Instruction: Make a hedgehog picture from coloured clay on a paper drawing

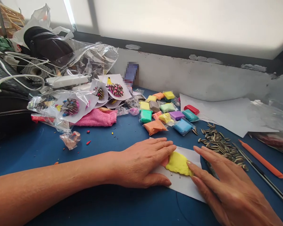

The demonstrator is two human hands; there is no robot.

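A flattened patch of yellow modelling clay (178, 164) lies on a small sheet of white paper (191, 190). Small drawn lines show on the paper just below the clay. My left hand (143, 163) rests flat on the paper's left part, fingers stretched out, with fingertips at the clay's upper left edge. A bit of orange-pink clay (165, 161) peeks out beside those fingers. From the right, my right hand (226, 179) reaches in with its fingers spread. Its index fingertip touches the yellow clay's right edge, and the thumb lies close by.
Wrapped clay packets (155, 127) in several colours sit beyond the paper. Striped sunflower seeds (218, 142) are heaped at right, beside a pen (254, 164) and an orange clay tool (261, 158). A pink cloth (96, 117), finished seed pictures (116, 89) and plastic bags crowd the left.
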